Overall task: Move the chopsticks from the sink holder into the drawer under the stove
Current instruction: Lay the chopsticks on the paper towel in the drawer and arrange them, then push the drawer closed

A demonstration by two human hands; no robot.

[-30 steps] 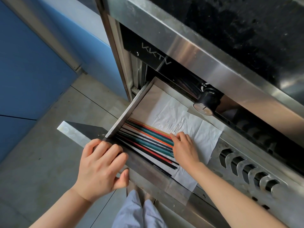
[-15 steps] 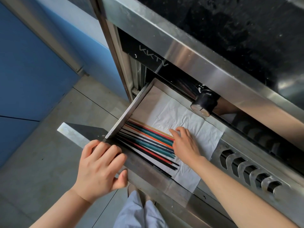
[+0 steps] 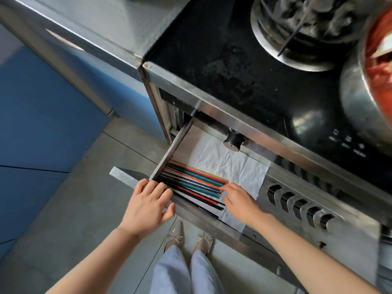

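Final step of the job, by the look of it: chopsticks (image 3: 194,185) already down in the open drawer (image 3: 169,153) under the stove (image 3: 233,66), lying flat and side by side on a creased white paper liner (image 3: 222,160). Right hand (image 3: 239,201) inside the drawer, fingers (image 3: 227,188) spread apart and flat, tips touching the near ends of the sticks, clamped on nothing. Left hand (image 3: 146,206) over the drawer's front edge, fingers (image 3: 154,187) curled together across the rim, thumb pressed to the outer face below. Just ahead of the left fingertips, the far ends of the bundle against the drawer's side wall. Sticks thin and straight, in red, orange, teal, black and pale wood, roughly parallel but with uneven ends beside the right fingertips. Likely still needed: a last nudge to square the ends, the right hand lifted clear, then a steady push from the left to close the drawer without jolting the row. Black knob (image 3: 233,141) on the stove front above the right fingers.
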